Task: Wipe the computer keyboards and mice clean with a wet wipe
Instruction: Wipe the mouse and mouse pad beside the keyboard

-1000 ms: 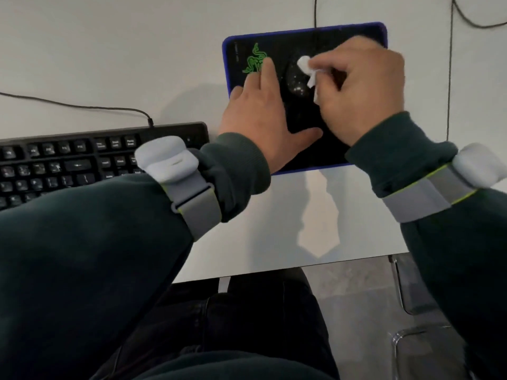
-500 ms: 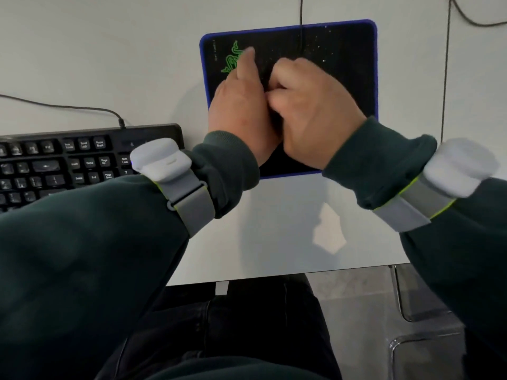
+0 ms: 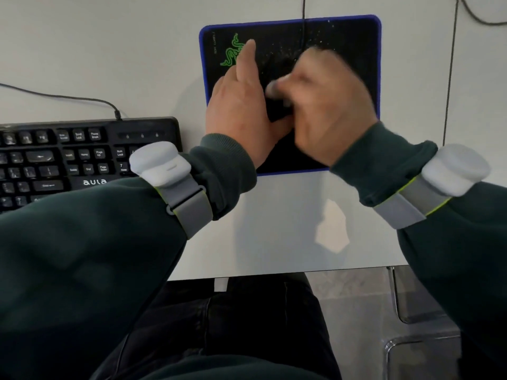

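Mouse (image 3: 277,112) lies on the black, blue-edged mouse pad (image 3: 356,50) on the white table (image 3: 109,50), and your own hands stand in the way: only a dark sliver of it shows between them. Your left hand (image 3: 241,105) lies along its left side, fingers straight, forefinger over the green logo, thumb spread across the near end. Your right hand (image 3: 326,105), blurred, covers the rest, fingers curled and pinching a pale wet wipe (image 3: 272,89). A cable (image 3: 303,12) runs off the pad's far edge. Pale specks dot the pad. At left, your left sleeve (image 3: 82,256) partly hides the black keyboard (image 3: 68,160)
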